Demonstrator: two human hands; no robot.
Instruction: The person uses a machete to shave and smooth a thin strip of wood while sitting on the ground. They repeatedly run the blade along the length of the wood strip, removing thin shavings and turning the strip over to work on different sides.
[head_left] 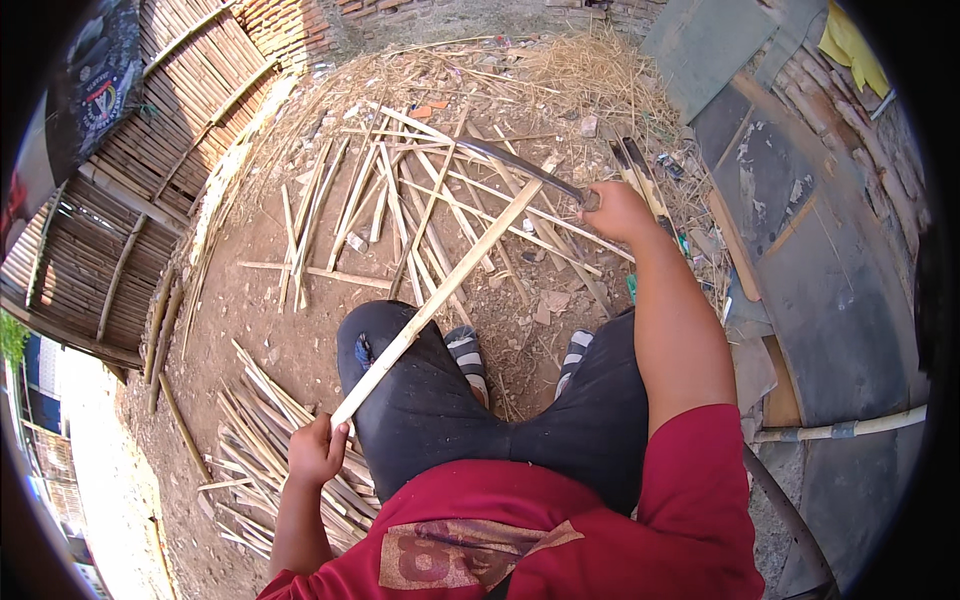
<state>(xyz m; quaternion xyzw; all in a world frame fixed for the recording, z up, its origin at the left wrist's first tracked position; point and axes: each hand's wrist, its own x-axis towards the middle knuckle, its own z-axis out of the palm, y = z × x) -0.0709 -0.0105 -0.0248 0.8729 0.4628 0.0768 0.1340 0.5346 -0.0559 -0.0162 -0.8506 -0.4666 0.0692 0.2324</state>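
My left hand is closed around the lower end of a long pale bamboo strip. The strip slants up and to the right across my left thigh, and its far end lies by the blade. My right hand, held out ahead of my right knee, grips a machete with a long, dark, slightly curved blade pointing left. The blade crosses near the strip's far end; whether they touch I cannot tell. The machete's handle is mostly hidden in my fist.
Split bamboo strips lie scattered on the dirt ahead of my feet. Another pile of strips is beside my left leg. A woven bamboo wall stands left; dark boards lean right. Dry straw and bricks lie at the back.
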